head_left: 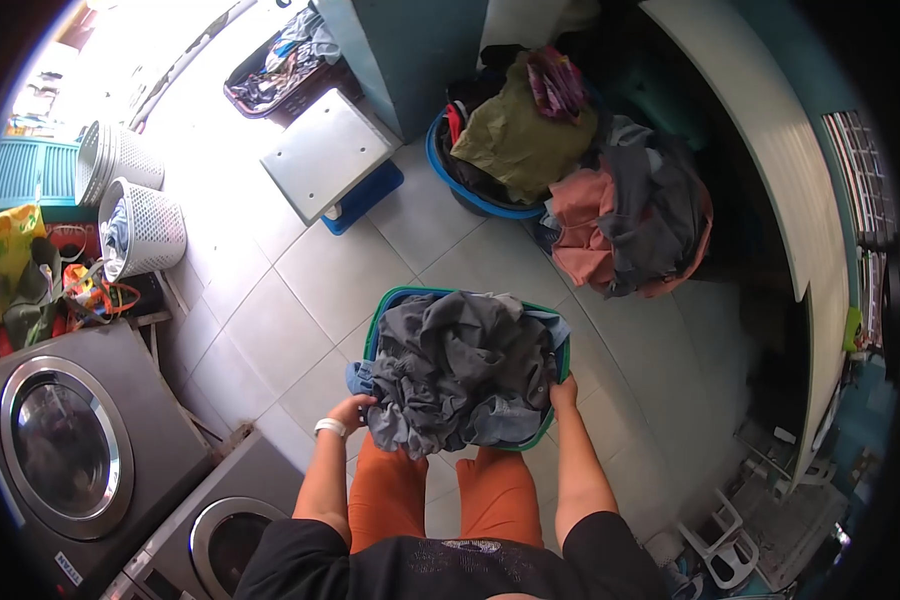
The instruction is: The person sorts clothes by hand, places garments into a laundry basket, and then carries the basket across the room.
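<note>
A green laundry basket (373, 335) heaped with dark grey clothes (460, 360) is held in front of my legs. My left hand (352, 412), with a white band at the wrist, grips its left side; some fingers are hidden by the clothes. On the opposite side my right hand (564, 393) is closed on the rim. A piece of blue denim (360, 377) hangs over the left edge, and lighter blue cloth (550, 327) shows at the upper right corner.
Ahead on the tiles stand a blue tub (440, 165) of clothes and a heap of grey and coral clothes (630, 215). A white stool (328, 155) is left of them. Two front-loading machines (65, 445) line the left, below white baskets (150, 235). White plastic chairs (720, 540) lie right.
</note>
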{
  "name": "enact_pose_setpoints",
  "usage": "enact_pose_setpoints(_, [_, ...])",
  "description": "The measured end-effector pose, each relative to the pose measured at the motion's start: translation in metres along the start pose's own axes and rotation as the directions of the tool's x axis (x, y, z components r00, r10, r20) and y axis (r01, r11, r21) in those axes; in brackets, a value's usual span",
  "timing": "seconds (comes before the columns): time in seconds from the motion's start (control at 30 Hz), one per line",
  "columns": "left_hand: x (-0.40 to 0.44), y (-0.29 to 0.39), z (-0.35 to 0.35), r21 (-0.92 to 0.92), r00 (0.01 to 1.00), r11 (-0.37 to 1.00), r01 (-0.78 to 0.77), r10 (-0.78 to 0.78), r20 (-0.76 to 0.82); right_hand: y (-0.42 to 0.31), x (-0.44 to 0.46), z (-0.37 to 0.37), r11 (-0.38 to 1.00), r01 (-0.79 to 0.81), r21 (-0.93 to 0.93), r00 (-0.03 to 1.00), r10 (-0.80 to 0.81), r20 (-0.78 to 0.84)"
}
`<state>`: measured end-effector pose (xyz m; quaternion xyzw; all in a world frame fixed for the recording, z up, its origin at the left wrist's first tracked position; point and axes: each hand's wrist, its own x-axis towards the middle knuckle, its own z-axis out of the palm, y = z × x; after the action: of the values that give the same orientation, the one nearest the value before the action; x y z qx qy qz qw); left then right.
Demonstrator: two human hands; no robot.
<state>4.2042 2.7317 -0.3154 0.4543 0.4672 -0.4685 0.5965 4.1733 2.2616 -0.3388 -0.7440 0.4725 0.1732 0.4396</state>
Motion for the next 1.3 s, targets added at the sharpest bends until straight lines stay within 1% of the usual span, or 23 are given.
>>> enact_pose_setpoints(0.07, [0.006, 0.007, -0.028, -0.147, 0.983, 0.972, -0.181, 0.179, -0.027, -0.013, -0.008, 0.011, 1.000, -0.003, -0.008, 1.000, 0.003, -0.004])
enact_pose_setpoints(0.1, [-0.001, 0.018, -0.015, -0.204, 0.936, 0.914, -0.351, 0.345, -0.065, -0.015, -0.010, 0.017, 0.999, -0.004, -0.044, 1.000, 0.004, -0.005])
enact_pose_setpoints(0.13, [0.000, 0.024, -0.005, -0.214, 0.936, 0.911, -0.353, 0.344, -0.076, -0.017, -0.012, 0.023, 0.997, -0.003, -0.081, 1.000, 0.002, -0.004])
enact_pose_setpoints(0.17, [0.001, 0.028, 0.004, 0.190, 0.896, 0.922, -0.338, 0.377, -0.236, -0.020, -0.014, 0.027, 0.996, 0.007, -0.090, 1.000, -0.006, 0.009])
enact_pose_setpoints(0.2, [0.002, 0.031, 0.009, 0.552, 0.815, 0.809, -0.205, 0.453, -0.362, -0.026, -0.014, 0.028, 0.990, -0.020, -0.139, 1.000, 0.021, 0.003])
enact_pose_setpoints(0.27, [0.012, 0.030, 0.004, 0.474, 0.829, 0.844, -0.251, 0.441, -0.346, -0.027, -0.016, 0.031, 0.981, -0.039, -0.191, 0.999, 0.040, -0.001])
enact_pose_setpoints(0.3, [0.016, 0.031, 0.002, 0.401, 0.844, 0.868, -0.293, 0.432, -0.317, -0.025, -0.014, 0.031, 0.991, -0.066, -0.119, 0.998, 0.068, 0.011])
enact_pose_setpoints(0.33, [0.011, 0.036, 0.003, 0.391, 0.840, 0.871, -0.298, 0.434, -0.326, -0.021, -0.013, 0.030, 0.994, -0.096, -0.046, 0.995, 0.097, 0.026])
enact_pose_setpoints(0.4, [0.000, 0.045, 0.003, 0.419, 0.879, 0.880, -0.222, 0.367, -0.305, -0.009, -0.007, 0.028, 0.992, -0.123, -0.016, 0.992, 0.123, 0.036])
enact_pose_setpoints(0.43, [0.015, 0.043, -0.006, 0.446, 0.872, 0.863, -0.236, 0.391, -0.296, -0.014, -0.004, 0.032, 0.987, -0.160, 0.019, 0.986, 0.159, 0.045])
enact_pose_setpoints(0.47, [0.027, 0.039, -0.015, 0.532, 0.866, 0.825, -0.188, 0.395, -0.308, -0.016, -0.008, 0.033, 0.989, -0.147, 0.017, 0.988, 0.146, 0.051])
enact_pose_setpoints(0.53, [0.043, 0.028, -0.025, 0.550, 0.829, 0.806, -0.220, 0.451, -0.329, -0.028, -0.018, 0.029, 0.968, -0.248, -0.036, 0.966, 0.250, 0.065])
enact_pose_setpoints(0.63, [0.020, 0.037, -0.031, 0.500, 0.832, 0.827, -0.256, 0.452, -0.322, -0.033, -0.029, 0.033, 0.982, -0.162, -0.094, 0.981, 0.171, 0.089])
enact_pose_setpoints(0.67, [0.011, 0.044, -0.032, 0.542, 0.803, 0.804, -0.245, 0.482, -0.352, -0.039, -0.027, 0.039, 0.984, -0.141, -0.105, 0.982, 0.153, 0.111])
enact_pose_setpoints(0.73, [-0.002, 0.038, -0.049, 0.509, 0.783, 0.805, -0.304, 0.516, -0.349, -0.059, -0.053, 0.035, 0.997, -0.082, 0.016, 0.986, 0.079, 0.147])
enact_pose_setpoints(0.77, [-0.012, 0.030, -0.058, 0.495, 0.776, 0.816, -0.298, 0.509, -0.373, -0.069, -0.066, 0.033, 0.997, -0.073, 0.002, 0.983, 0.072, 0.170])
enact_pose_setpoints(0.83, [-0.035, 0.029, -0.078, 0.513, 0.714, 0.756, -0.406, 0.613, -0.339, -0.098, -0.091, 0.034, 0.994, -0.090, 0.060, 0.978, 0.077, 0.195])
enact_pose_setpoints(0.97, [-0.110, 0.032, -0.121, 0.426, 0.675, 0.772, -0.472, 0.627, -0.390, -0.165, -0.148, 0.042, 1.000, -0.025, -0.001, 0.980, 0.025, 0.198])
enact_pose_setpoints(1.1, [-0.195, 0.040, -0.167, 0.246, 0.649, 0.758, -0.604, 0.647, -0.399, -0.260, -0.229, 0.061, 0.996, 0.080, -0.034, 0.984, -0.073, 0.162])
enact_pose_setpoints(1.13, [-0.212, 0.044, -0.175, 0.211, 0.648, 0.753, -0.624, 0.649, -0.399, -0.277, -0.235, 0.065, 0.990, 0.138, -0.013, 0.978, -0.134, 0.162])
enact_pose_setpoints(1.2, [-0.240, 0.056, -0.195, 0.020, 0.675, 0.742, -0.670, 0.620, -0.400, -0.319, -0.260, 0.079, 0.977, 0.212, 0.006, 0.956, -0.209, 0.205])
enact_pose_setpoints(1.27, [-0.269, 0.077, -0.212, -0.088, 0.688, 0.721, -0.687, 0.607, -0.398, -0.353, -0.268, 0.094, 0.952, 0.303, 0.037, 0.927, -0.303, 0.220])
enact_pose_setpoints(1.3, [-0.285, 0.091, -0.218, -0.110, 0.688, 0.711, -0.695, 0.611, -0.392, -0.371, -0.271, 0.100, 0.934, 0.344, 0.100, 0.899, -0.358, 0.251])
